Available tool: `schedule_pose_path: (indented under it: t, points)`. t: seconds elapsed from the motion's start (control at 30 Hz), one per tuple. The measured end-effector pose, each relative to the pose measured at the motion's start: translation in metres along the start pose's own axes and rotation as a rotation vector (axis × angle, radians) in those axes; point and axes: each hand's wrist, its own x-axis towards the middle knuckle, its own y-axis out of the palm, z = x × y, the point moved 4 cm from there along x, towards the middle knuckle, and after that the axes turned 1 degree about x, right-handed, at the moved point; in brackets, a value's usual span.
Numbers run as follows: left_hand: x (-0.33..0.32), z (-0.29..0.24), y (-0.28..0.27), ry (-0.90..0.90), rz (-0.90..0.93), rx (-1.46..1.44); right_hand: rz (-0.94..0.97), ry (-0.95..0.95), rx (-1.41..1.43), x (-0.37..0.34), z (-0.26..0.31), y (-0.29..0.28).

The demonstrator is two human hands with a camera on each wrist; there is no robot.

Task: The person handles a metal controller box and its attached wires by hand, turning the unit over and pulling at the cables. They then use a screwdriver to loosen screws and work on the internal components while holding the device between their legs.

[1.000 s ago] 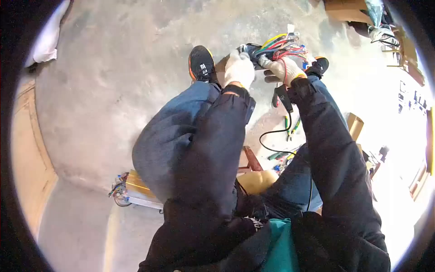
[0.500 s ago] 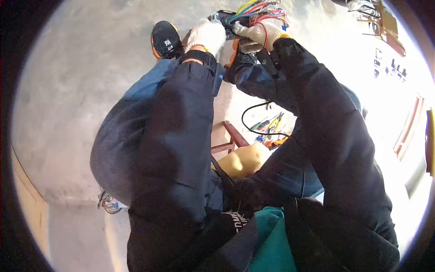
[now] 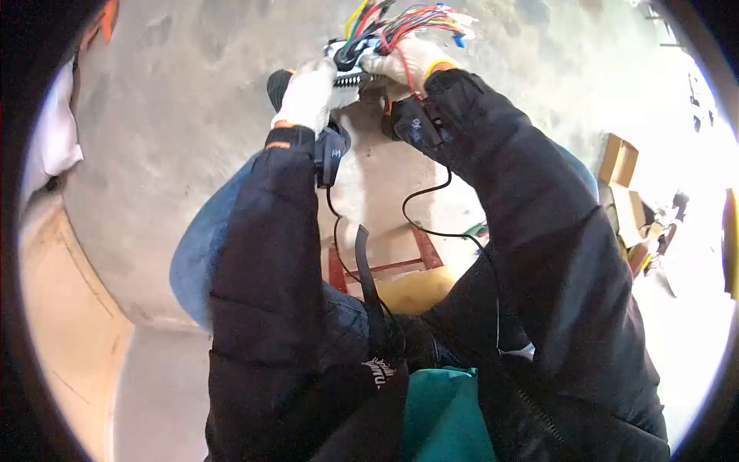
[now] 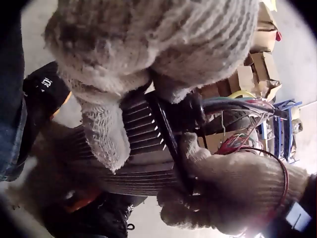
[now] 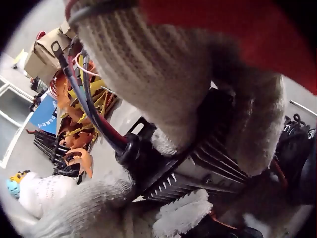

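Observation:
In the head view, both gloved hands hold a finned motor controller (image 3: pixel 350 80) low in front of the person, above the floor. The left hand (image 3: pixel 306 96) grips one end of it; in the left wrist view its fingers (image 4: pixel 106 134) lie across the metal fins (image 4: pixel 138 186). At the black end plate, the right hand (image 5: pixel 148 74) grips the body from the other side, its fingers (image 5: pixel 257 129) bent over the fins. Thick cables (image 5: pixel 91 106) leave the plate through a rubber grommet (image 5: pixel 130 148). A bundle of coloured wires (image 3: pixel 423 23) fans out beyond the right hand.
Black shoes (image 4: pixel 49 89) stand close below the controller. A red stool frame (image 3: pixel 428 248) is between the legs, and an opened cardboard box (image 3: pixel 618 160) lies to the right. Orange and yellow pieces (image 5: pixel 77 131) are piled on the floor, with cartons (image 4: pixel 265 72) farther off.
The hands and controller have shifted left in the head view, and the controller has turned so its fins show. The right foot has come inward, under the hands.

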Motion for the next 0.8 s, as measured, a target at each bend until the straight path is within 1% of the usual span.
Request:
schedule_pose_path:
  t: [0.03, 0.07, 0.1, 0.13, 0.17, 0.2, 0.23, 0.27, 0.3, 0.33, 0.37, 0.4, 0.43, 0.47, 0.5, 0.53, 0.57, 0.6, 0.63, 0.67, 0.7, 0.73, 0.77, 0.8]
  points:
    - [-0.020, -0.030, 0.007, -0.325, -0.066, -0.525, -0.036, -0.071, -0.102, -0.006, 0.006, -0.003]
    - [-0.020, -0.036, 0.006, -0.294, -0.036, -0.525, -0.038, -0.025, -0.222, 0.001, 0.007, -0.002]
    - [-0.021, -0.035, 0.003, -0.261, -0.008, -0.528, -0.017, -0.042, -0.283, -0.002, 0.014, -0.004]
    - [-0.020, -0.033, 0.001, -0.257, 0.018, -0.506, 0.035, -0.046, -0.239, -0.011, 0.016, -0.007]
    - [-0.023, -0.038, 0.005, -0.321, -0.041, -0.554, 0.082, -0.057, -0.200, -0.017, 0.023, -0.011]
    - [-0.020, -0.037, 0.007, -0.320, -0.038, -0.558, 0.062, -0.058, -0.211, -0.002, 0.018, -0.004]
    - [-0.024, -0.038, 0.007, -0.308, -0.039, -0.560, 0.133, -0.021, -0.271, -0.007, 0.023, -0.011]
    - [-0.026, -0.039, 0.007, -0.329, -0.023, -0.534, 0.114, -0.012, -0.184, -0.016, 0.022, -0.012]
    - [-0.027, -0.038, 0.008, -0.378, -0.002, -0.584, 0.092, -0.006, -0.104, -0.019, 0.020, -0.015]
    - [-0.028, -0.039, 0.009, -0.350, -0.043, -0.588, 0.043, -0.077, -0.209, -0.008, 0.017, -0.005]
    - [-0.030, -0.040, 0.012, -0.323, -0.086, -0.594, 0.044, -0.078, -0.140, -0.003, 0.005, 0.004]
    - [-0.032, -0.037, 0.012, -0.317, -0.081, -0.617, 0.074, -0.058, -0.143, -0.006, 0.006, 0.000]
    - [-0.032, -0.031, 0.013, -0.265, -0.064, -0.663, 0.110, -0.037, -0.149, -0.010, 0.008, -0.004]
    - [-0.034, -0.029, 0.014, -0.294, -0.085, -0.644, 0.137, 0.044, -0.058, -0.002, -0.007, 0.005]
    - [-0.032, -0.030, 0.015, -0.317, -0.106, -0.626, -0.015, -0.082, -0.104, -0.003, -0.004, 0.001]
    - [-0.036, -0.040, 0.016, -0.382, -0.113, -0.588, -0.037, -0.077, -0.116, -0.006, 0.000, -0.003]
    - [-0.029, -0.037, 0.015, -0.363, -0.127, -0.596, -0.060, -0.072, -0.131, -0.009, 0.004, -0.006]
    - [-0.024, -0.023, 0.014, -0.290, -0.149, -0.473, 0.049, 0.031, -0.026, -0.016, 0.010, -0.009]
    - [-0.028, -0.023, 0.015, -0.230, -0.171, -0.351, 0.037, -0.048, 0.092, -0.015, 0.007, -0.001]
    - [-0.032, -0.021, 0.015, -0.233, -0.185, -0.327, 0.081, -0.048, 0.015, -0.012, -0.001, 0.003]
    - [-0.031, -0.029, 0.009, -0.123, -0.226, 0.054, 0.119, -0.057, -0.063, -0.012, 0.001, 0.000]
    - [-0.034, -0.030, 0.006, -0.126, -0.245, 0.051, 0.072, -0.101, -0.046, -0.014, 0.006, 0.001]
    - [-0.042, -0.028, 0.008, -0.180, -0.231, -0.077, 0.096, -0.026, 0.000, -0.018, 0.002, 0.001]
    - [-0.053, -0.044, 0.011, -0.232, -0.213, -0.204, 0.088, -0.038, -0.030, -0.019, 0.000, 0.004]
